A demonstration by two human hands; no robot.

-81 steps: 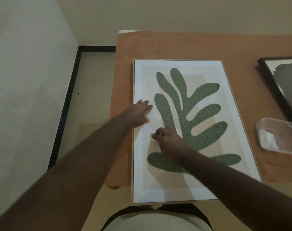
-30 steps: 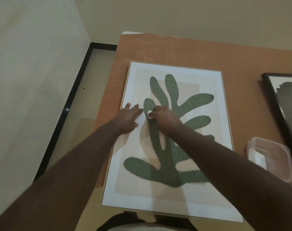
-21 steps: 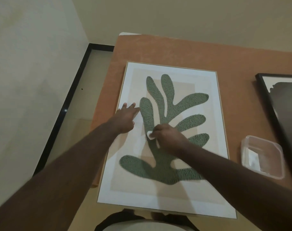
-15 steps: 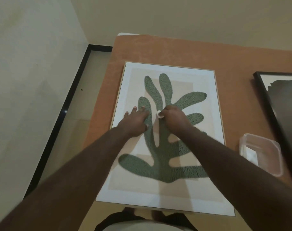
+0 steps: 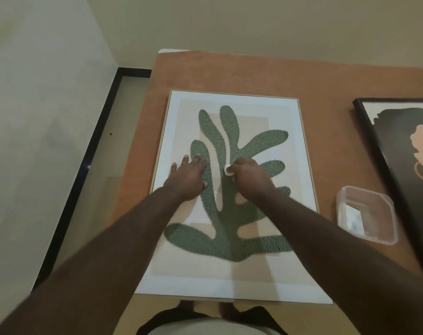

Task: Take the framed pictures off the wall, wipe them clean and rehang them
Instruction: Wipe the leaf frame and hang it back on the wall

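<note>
With the leaf picture flat near the desk's left edge, the flat left hand steadies it while the right hand pinches a white pad, wiping unfinished, rehanging pending.

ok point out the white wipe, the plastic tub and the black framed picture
white wipe (image 5: 228, 169), head view, on the bit showing past the right hand's knuckles
plastic tub (image 5: 384, 201), head view, on its far right rim
black framed picture (image 5: 375, 134), head view, on its left frame edge

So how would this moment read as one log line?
step: wiping | left hand: flat on leaf picture | right hand: pinches white pad | picture: lying on table
</note>
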